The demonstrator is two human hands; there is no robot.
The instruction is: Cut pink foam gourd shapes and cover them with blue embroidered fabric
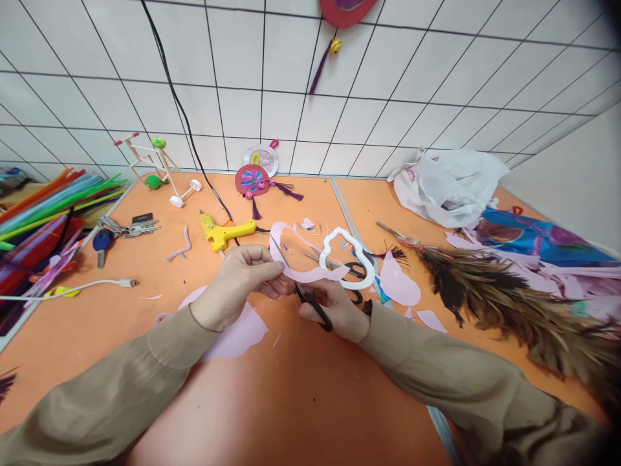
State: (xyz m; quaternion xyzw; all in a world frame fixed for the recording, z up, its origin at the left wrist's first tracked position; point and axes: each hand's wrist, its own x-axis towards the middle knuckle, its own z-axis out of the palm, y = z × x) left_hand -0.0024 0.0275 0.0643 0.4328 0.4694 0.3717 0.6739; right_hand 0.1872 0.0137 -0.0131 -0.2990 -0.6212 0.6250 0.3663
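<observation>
My left hand (237,281) pinches the near edge of a pale pink paper cut-out (310,270), a hollow outline shape held above the orange table (145,272). My right hand (339,309) is closed round the black handles of a pair of scissors (303,291), whose blades point up into the pink paper. A white outline shape (361,254) lies just beyond the pink one, over a second pair of scissors (353,269). A larger pink sheet (240,336) lies under my left wrist.
A yellow glue gun (226,233) with a black cord lies behind my hands. Keys (123,230), a white cable (87,285) and pipe cleaners (43,207) are at left. Feathers (490,291), a plastic bag (449,184) and pink scraps are at right. Round crafts (255,178) sit by the tiled wall.
</observation>
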